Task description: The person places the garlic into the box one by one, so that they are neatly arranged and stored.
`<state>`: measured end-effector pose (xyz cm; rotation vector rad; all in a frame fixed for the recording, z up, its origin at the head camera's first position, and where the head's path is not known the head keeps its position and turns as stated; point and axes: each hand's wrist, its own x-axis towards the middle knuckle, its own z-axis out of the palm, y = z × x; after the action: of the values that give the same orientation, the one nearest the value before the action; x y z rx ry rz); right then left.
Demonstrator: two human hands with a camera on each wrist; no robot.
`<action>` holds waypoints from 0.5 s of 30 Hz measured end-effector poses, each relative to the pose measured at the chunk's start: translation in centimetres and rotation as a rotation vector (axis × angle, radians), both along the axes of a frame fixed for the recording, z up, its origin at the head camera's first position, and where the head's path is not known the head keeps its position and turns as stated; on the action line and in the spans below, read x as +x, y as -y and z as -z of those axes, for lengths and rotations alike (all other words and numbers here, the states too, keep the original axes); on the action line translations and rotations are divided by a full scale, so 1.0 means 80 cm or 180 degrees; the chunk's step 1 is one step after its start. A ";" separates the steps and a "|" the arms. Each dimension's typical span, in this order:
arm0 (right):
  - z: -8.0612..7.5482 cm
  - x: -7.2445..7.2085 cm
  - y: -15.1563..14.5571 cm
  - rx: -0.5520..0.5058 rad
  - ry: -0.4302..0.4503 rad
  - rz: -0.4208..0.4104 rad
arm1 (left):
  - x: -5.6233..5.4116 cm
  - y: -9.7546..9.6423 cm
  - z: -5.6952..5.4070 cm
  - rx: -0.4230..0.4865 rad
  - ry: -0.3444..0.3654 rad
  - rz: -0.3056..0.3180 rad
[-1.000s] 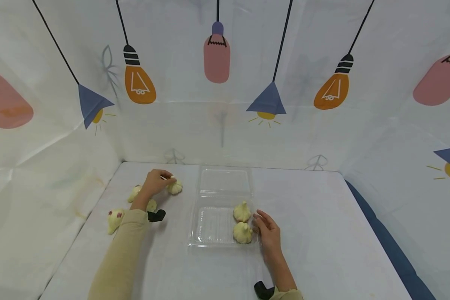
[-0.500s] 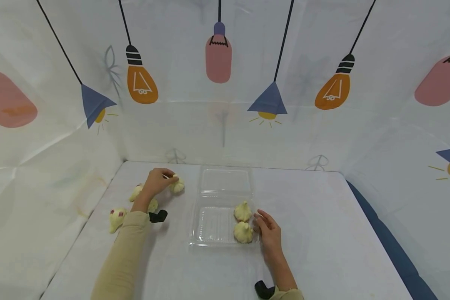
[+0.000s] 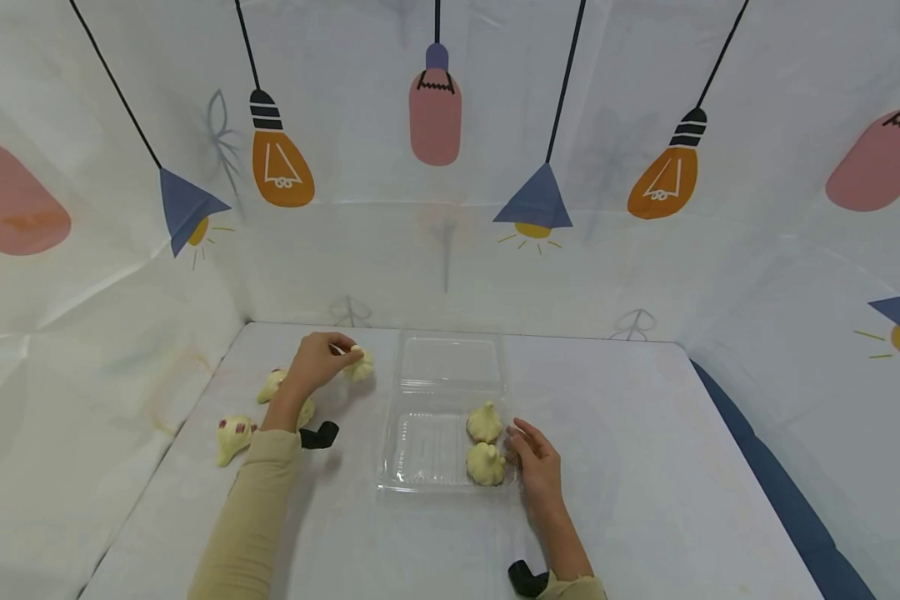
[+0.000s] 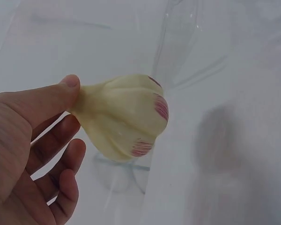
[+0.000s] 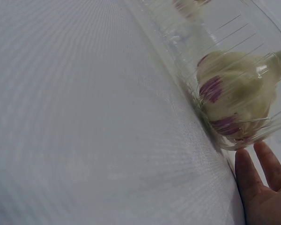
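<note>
My left hand [image 3: 317,365] pinches a garlic bulb [image 4: 124,117] by its stem between thumb and fingertips, held above the table. The bulb is cream with purple streaks at its base, which points away from the palm. A clear plastic clamshell box [image 3: 387,462] lies unfolded in the middle, lid toward the back. On the right side of its tray sit two garlic bulbs, a farther one [image 3: 484,423] and a nearer one [image 3: 486,464]. My right hand [image 3: 537,467] rests beside that side, fingers extended, fingertips right at the box's wall in the right wrist view.
At the left of the white table [image 3: 630,467] lie more garlic bulbs: one near the front [image 3: 235,437], one farther back [image 3: 272,386] and one [image 3: 307,412] partly hidden by the left wrist. A fabric wall [image 3: 450,258] printed with lamps stands behind.
My left hand has lifted the garlic bulb slightly and carried it a little to the right, toward the box. The right hand and the two bulbs in the tray stay where they were.
</note>
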<state>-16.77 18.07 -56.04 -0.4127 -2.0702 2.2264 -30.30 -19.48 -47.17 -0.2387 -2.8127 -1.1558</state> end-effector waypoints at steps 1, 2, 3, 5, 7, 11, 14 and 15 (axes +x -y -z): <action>0.000 0.000 0.000 -0.0001 0.0002 0.0002 | 0.001 -0.001 -0.001 -0.0007 -0.0020 0.0000; 0.000 0.000 0.000 0.0004 0.0000 0.0002 | 0.003 -0.003 -0.003 -0.0015 -0.0039 0.0005; 0.000 0.000 0.001 -0.0013 0.0000 0.0007 | 0.005 -0.004 -0.005 -0.0018 -0.0063 0.0010; 0.000 0.000 0.001 -0.0022 -0.0003 0.0005 | 0.008 -0.007 -0.009 -0.0025 -0.0113 0.0014; -0.001 0.000 0.001 -0.0044 0.0005 0.0012 | 0.011 -0.009 -0.014 -0.0031 -0.0152 0.0020; -0.002 0.000 0.002 -0.0032 -0.0013 0.0006 | 0.018 -0.015 -0.023 -0.0026 -0.0249 0.0036; -0.003 -0.001 0.002 -0.0032 0.0011 0.0020 | 0.021 -0.020 -0.027 -0.0019 -0.0316 0.0081; -0.003 -0.001 0.002 -0.0033 0.0021 0.0018 | 0.023 -0.022 -0.028 -0.0014 -0.0342 0.0109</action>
<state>-16.84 17.90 -55.80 -0.4269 -2.0590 2.2366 -28.48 -17.73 -44.91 -0.3402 -2.7283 -1.1086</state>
